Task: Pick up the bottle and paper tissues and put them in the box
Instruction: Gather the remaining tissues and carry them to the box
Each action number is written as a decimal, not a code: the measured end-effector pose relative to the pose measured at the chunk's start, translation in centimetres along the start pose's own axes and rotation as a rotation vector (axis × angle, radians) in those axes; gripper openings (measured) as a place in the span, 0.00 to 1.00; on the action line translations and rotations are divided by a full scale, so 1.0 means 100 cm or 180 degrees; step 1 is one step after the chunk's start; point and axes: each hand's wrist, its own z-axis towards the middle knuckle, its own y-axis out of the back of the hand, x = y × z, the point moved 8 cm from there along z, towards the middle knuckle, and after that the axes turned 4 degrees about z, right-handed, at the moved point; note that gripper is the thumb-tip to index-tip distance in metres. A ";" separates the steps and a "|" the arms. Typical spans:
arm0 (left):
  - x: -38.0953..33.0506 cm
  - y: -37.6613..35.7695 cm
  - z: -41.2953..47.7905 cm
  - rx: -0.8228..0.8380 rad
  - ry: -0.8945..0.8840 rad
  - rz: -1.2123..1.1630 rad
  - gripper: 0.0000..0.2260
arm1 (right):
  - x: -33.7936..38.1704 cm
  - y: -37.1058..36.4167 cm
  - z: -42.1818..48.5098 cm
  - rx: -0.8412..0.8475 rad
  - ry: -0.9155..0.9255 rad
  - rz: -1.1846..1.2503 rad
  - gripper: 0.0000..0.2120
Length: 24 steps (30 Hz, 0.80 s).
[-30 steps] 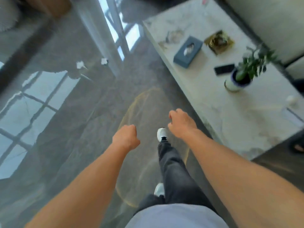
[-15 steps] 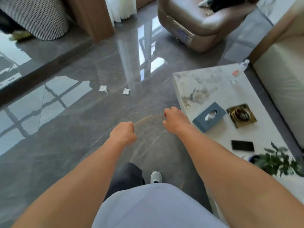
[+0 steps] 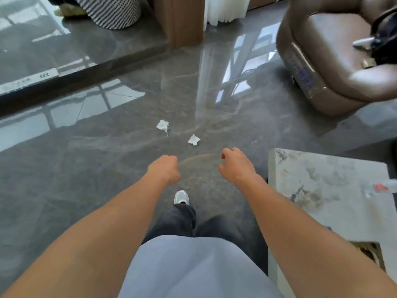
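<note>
Two crumpled white paper tissues lie on the glossy grey floor ahead of me, one further left (image 3: 162, 125) and one nearer (image 3: 194, 140). A clear plastic bottle (image 3: 384, 187) with a red label lies on the marble table at the right edge of the view. My left hand (image 3: 166, 168) is curled into a fist with nothing in it, below the tissues. My right hand (image 3: 235, 164) hangs just below and right of the nearer tissue, fingers loosely curled and empty. No box is in view.
The marble coffee table (image 3: 322, 201) fills the lower right. A brown leather armchair (image 3: 335, 52) stands at the back right. A wooden pillar (image 3: 180, 20), a white curtain and a striped basket (image 3: 111, 11) are at the back. A dark floor strip (image 3: 81, 76) crosses the left.
The view has swung forward across the floor: the tissues have come closer and nearer the centre, the table has slid to the right. Both hands stay held out, empty.
</note>
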 end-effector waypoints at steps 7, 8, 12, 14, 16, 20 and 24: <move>-0.003 0.065 0.152 0.0111 0.0179 -0.0523 0.12 | 0.030 0.020 0.163 0.0426 0.0145 0.0090 0.13; -0.003 0.068 0.175 0.0144 0.0232 -0.0583 0.12 | 0.030 0.020 0.189 0.0485 0.0145 0.0096 0.14; 0.006 0.068 0.270 0.0237 0.0676 -0.0992 0.11 | 0.030 0.007 0.298 0.0733 0.0107 0.0236 0.18; 0.010 0.051 0.323 0.0323 0.0861 -0.1160 0.11 | 0.029 -0.012 0.356 0.0881 0.0161 0.0312 0.18; 0.011 0.020 0.383 0.0528 0.0835 -0.1168 0.11 | 0.020 -0.040 0.414 0.0931 0.0091 0.0345 0.20; 0.033 -0.048 0.524 0.0327 0.0671 -0.1020 0.11 | -0.005 -0.141 0.533 0.0935 -0.0088 0.0360 0.25; 0.082 -0.130 0.659 0.0057 0.0578 -0.0684 0.18 | -0.032 -0.277 0.627 0.1018 -0.0315 0.0571 0.25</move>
